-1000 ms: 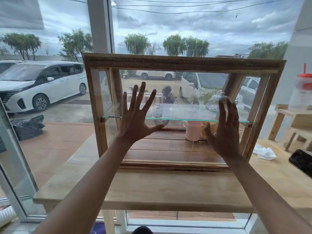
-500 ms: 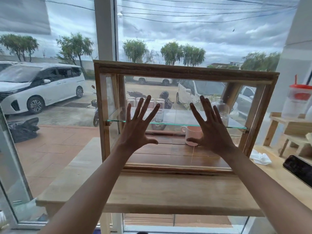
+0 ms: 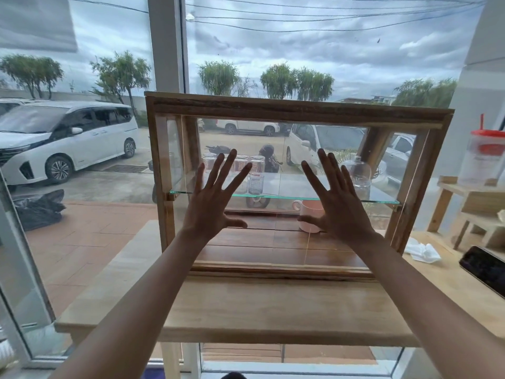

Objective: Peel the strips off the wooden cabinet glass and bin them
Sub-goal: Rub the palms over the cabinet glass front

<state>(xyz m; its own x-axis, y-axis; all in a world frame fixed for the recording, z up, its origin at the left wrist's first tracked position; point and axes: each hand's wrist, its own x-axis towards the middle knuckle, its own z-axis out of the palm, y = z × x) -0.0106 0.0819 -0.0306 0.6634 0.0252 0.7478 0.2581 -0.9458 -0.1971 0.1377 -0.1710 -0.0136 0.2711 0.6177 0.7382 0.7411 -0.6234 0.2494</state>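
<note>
A wooden cabinet [image 3: 297,109] with glass panels stands on a pale wooden table [image 3: 273,305] in front of a big window. My left hand [image 3: 216,203] and my right hand [image 3: 336,203] are raised side by side in front of the cabinet's front glass, palms forward, fingers spread, holding nothing. Whether the palms touch the glass I cannot tell. Inside, a glass shelf [image 3: 287,197] carries small jars [image 3: 257,173] and a clear bottle [image 3: 360,173]. A pink mug [image 3: 306,212] stands below it, partly behind my right hand. No strips show on the glass.
A crumpled white tissue [image 3: 422,251] and a dark phone [image 3: 485,268] lie on the table at the right. A wooden side stand [image 3: 472,198] holds a clear jug with a red lid [image 3: 485,157]. Outside lie a black bag [image 3: 38,209] and parked cars.
My right hand has moved left from the cabinet's right side toward the middle of the glass and spread its fingers. The left hand has stayed about where it was. The view has shifted slightly.
</note>
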